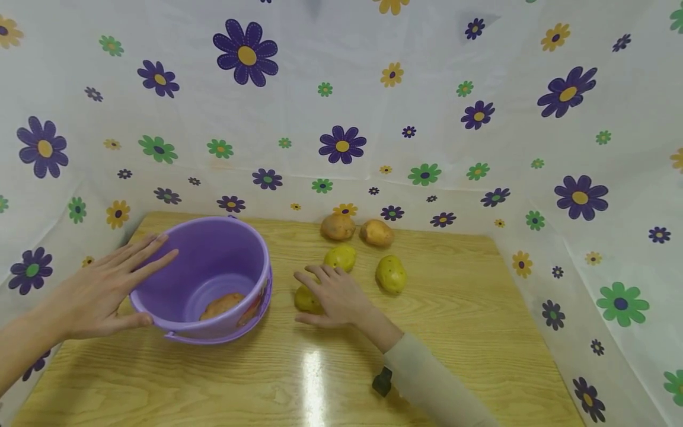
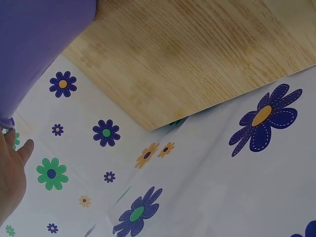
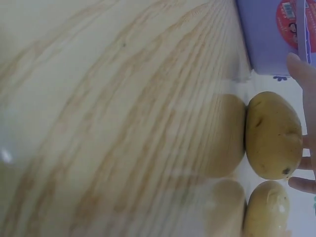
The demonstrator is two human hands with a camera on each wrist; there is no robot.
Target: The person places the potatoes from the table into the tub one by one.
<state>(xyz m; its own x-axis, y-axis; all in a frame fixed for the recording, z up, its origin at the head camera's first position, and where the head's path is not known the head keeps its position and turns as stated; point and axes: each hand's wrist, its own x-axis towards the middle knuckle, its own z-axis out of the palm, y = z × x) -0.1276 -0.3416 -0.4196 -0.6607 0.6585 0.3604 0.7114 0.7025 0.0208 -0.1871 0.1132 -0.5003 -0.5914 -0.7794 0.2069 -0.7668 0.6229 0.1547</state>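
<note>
1 potato (image 3: 272, 136), long axis lying flat

Narrow gap between bucket (image 1: 219, 246) and nearest potato (image 1: 306, 300)

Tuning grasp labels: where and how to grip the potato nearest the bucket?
I'd grip the potato across its middle, coming from above. It lies on its long side on the table, rounded, so thumb and fingers of the right hand could close on opposite flanks. The bucket stands clear of it.
</note>
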